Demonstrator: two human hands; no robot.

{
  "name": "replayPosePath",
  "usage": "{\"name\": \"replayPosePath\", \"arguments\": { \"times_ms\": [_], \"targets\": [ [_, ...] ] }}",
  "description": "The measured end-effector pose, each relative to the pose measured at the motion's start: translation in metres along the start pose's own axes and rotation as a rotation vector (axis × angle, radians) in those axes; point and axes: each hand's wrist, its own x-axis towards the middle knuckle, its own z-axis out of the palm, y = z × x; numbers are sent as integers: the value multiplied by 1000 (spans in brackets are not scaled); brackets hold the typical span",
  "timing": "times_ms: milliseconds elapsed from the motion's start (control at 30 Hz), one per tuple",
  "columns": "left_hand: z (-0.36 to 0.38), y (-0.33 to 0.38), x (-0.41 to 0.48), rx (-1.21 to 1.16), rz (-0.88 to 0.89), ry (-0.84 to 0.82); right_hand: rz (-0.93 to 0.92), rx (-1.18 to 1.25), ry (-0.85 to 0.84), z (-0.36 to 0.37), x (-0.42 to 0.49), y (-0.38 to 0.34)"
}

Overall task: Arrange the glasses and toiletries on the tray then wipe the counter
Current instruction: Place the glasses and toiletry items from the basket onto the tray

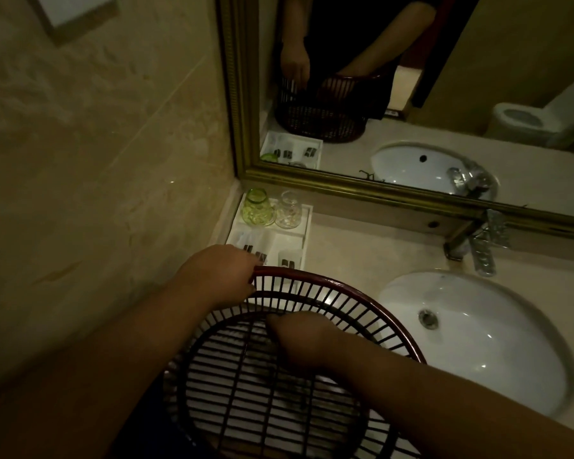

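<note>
The counter (345,246) ran left to right under the mirror, with the sink (478,342) sunk into its right part. At the near edge stood a dark red slatted basket (345,286), tipped toward the person. Behind it, in the far left corner against the wall, lay the white tray (307,220). Its long axis ran near to far, one short end at the mirror frame.

The left hand (219,273) gripped the basket's far rim, fingers curled over it. The right hand (299,339) reached down inside; its fingers were hidden, so I cannot tell whether it held anything (the light was poor too).

The step in hand looked like fetching the next toiletry from the basket. It would go best with the left hand keeping the basket steady, and the item lifted clear of the slats before crossing to the tray.

A green glass (257,208) and a clear glass (289,212) stood side by side in the tray's far compartment. Small sachets (287,261) lay in the near ones.
</note>
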Motion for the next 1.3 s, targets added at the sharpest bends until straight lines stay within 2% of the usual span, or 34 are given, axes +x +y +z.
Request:
{"name": "replayPosePath", "arguments": {
  "times_ms": [133,233,400,567,633,700,833,967,1100,1300],
  "targets": [
    [0,-2,1,4,3,-10,-65,30,102,-20,-25,-4],
    [0,-1,2,17,-3,-18,-121,140,150,-38,-42,-10],
    [1,-2,4,22,-5,-10,-115,473,266,-81,-54,-13],
    [0,0,3,-36,-47,-42,-164,906,342,-135,-50,-4],
    [-1,-1,2,-49,-40,-50,-118,920,393,-151,-34,9],
    [-2,-2,1,-36,-21,-41,6,901,429,-159,-8,28],
    [1,-2,0,-37,-15,-38,287,905,339,-149,48,74],
    [3,-3,1,-55,-31,-51,449,850,268,-123,97,111],
    [3,-3,2,-35,-18,-68,524,815,207,-104,131,134],
    [1,-2,3,-22,-20,-92,541,823,72,-84,148,144]
  ]
}}
